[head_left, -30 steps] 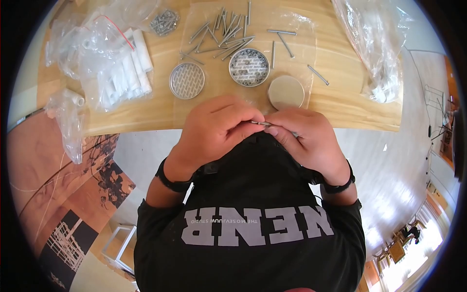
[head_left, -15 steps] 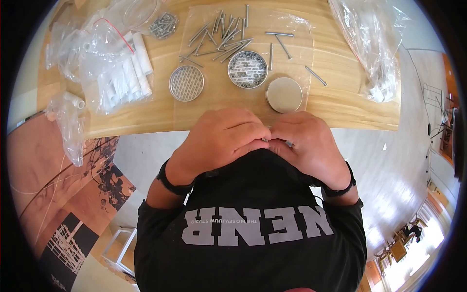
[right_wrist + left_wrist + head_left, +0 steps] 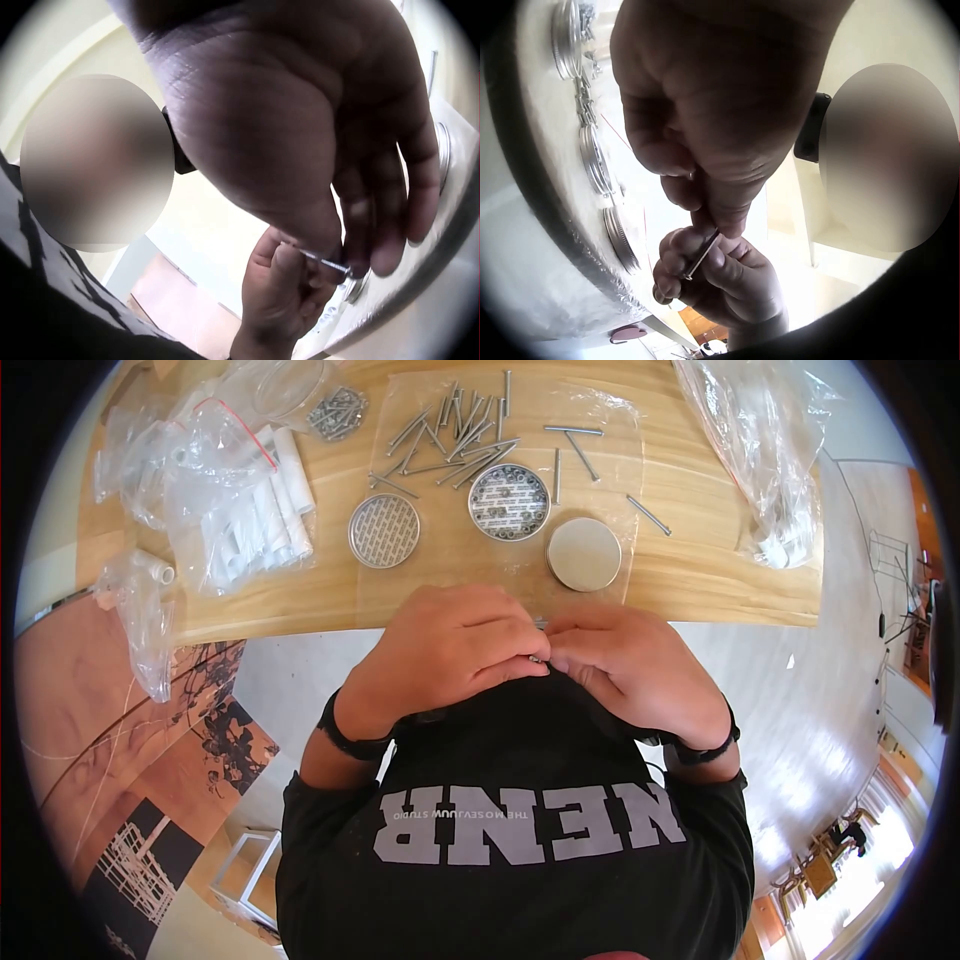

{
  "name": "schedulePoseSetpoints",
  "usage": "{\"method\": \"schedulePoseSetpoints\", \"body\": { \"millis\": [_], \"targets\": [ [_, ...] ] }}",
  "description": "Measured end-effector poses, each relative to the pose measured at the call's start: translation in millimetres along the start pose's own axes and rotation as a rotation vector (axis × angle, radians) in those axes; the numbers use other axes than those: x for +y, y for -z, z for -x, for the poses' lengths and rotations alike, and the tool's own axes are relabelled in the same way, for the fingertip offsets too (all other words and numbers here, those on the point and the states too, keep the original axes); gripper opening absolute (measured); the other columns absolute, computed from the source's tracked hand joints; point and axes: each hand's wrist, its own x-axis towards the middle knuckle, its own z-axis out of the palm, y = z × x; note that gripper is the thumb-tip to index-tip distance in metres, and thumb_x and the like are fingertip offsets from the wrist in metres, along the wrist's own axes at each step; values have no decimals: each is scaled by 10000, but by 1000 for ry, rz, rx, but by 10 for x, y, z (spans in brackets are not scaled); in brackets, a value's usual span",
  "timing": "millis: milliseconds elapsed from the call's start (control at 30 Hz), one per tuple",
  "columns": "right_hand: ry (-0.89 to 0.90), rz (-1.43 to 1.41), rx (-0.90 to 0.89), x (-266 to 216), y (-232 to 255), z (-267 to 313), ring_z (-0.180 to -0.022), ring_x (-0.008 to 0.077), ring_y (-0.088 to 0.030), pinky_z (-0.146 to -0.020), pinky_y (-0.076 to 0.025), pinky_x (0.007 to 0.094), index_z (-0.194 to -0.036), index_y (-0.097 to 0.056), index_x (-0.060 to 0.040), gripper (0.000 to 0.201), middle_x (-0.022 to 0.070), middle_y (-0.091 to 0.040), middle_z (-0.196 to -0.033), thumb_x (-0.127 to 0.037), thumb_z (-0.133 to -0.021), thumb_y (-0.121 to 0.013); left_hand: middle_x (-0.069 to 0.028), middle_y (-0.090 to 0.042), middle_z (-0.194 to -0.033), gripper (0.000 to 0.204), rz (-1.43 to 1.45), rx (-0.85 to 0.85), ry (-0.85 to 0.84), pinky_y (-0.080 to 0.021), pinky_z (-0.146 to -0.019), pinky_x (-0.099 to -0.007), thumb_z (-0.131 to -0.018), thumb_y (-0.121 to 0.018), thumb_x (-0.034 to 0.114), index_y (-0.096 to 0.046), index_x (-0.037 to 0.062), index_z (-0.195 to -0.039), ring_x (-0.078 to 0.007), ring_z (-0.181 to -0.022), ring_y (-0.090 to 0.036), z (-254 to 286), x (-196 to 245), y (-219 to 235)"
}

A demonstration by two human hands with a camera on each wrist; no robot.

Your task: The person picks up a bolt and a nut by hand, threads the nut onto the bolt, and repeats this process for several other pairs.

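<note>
In front of the black shirt, just off the table's near edge, both hands meet fingertip to fingertip. My left hand (image 3: 455,645) pinches the end of a thin metal bolt (image 3: 703,256) between thumb and forefinger. A small shiny metal bit (image 3: 537,659) shows at those fingertips. My right hand (image 3: 635,665) holds the same bolt nearer its head, thumb and fingers around it. Seen from the right wrist, the threaded shank (image 3: 324,261) slants between the two hands. Fingers cover much of the bolt in the head view.
Beyond the hands stand an open tin (image 3: 509,503) with small nuts, a shallow lined lid (image 3: 384,530) and a plain round tin (image 3: 584,554). Loose bolts (image 3: 470,435) lie behind them on clear plastic. Bagged white tubes (image 3: 262,515) sit left, another plastic bag (image 3: 765,460) right.
Both hands have drawn slightly down, towards the body, and stay joined at the fingertips. The bolt, partly visible between them before, is now mostly hidden in the head view.
</note>
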Motion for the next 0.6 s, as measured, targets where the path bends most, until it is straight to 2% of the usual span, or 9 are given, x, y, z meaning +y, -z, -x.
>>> {"method": "schedulePoseSetpoints", "body": {
  "millis": [33, 167, 267, 367, 467, 567, 600],
  "targets": [
    [9, -5, -51, 2, 17, 11, -858, 332, -620, -685, -490, 418, -974, -658, -92, 111, 76, -647, -950, -111, -865, -644, -37, -638, -782, 202, 14, 3, -2, -472, -549, -318, -706, -816, 137, -668, 99, -837, -218, -665, -622, 6, 1, -6],
    [18, -51, -19, 19, -22, -8, -863, 323, -627, -682, -491, 416, -973, -678, -103, 114, 64, -667, -951, -104, -865, -642, -32, -637, -781, 201, 29, -16, -6, -472, -545, -314, -707, -818, 135, -668, 101, -837, -215, -668, -624, -1, 16, 15],
    [21, -31, -68, 47, -8, -11, -840, 314, -629, -679, -492, 410, -964, -680, -105, 115, 57, -665, -887, -98, -852, -656, -29, -637, -780, 207, 49, 7, 2, -472, -548, -312, -702, -821, 140, -670, 102, -839, -216, -669, -623, 22, 8, 11],
    [44, -52, -57, 15, 3, -30, -831, 300, -634, -674, -492, 405, -930, -674, -99, 110, 49, -666, -846, -93, -821, -686, -27, -640, -784, 211, 99, -21, 3, -474, -552, -314, -700, -824, 148, -674, 106, -842, -219, -673, -621, 13, 12, 18],
    [61, -42, -30, 18, -14, -34, -817, 296, -627, -659, -485, 400, -864, -656, -93, 106, 51, -648, -833, -89, -780, -721, -21, -645, -790, 211, 68, -31, -72, -477, -557, -317, -701, -822, 156, -675, 109, -844, -221, -677, -620, -7, 18, -16],
    [76, 68, 19, 8, -19, -33, -802, 298, -613, -648, -477, 394, -816, -613, -90, 158, 53, -615, -826, -96, -743, -752, -14, -649, -795, 206, 38, -13, -57, -481, -562, -319, -699, -820, 162, -678, 115, -841, -222, -681, -619, 6, 21, -29],
    [9, 54, 25, -14, -36, -25, -800, 300, -608, -650, -475, 394, -817, -597, -90, 187, 54, -603, -831, -102, -731, -762, -12, -648, -796, 205, 40, -11, -29, -481, -562, -320, -698, -819, 163, -679, 116, -839, -222, -683, -620, 17, 18, -15]
  ]
}}
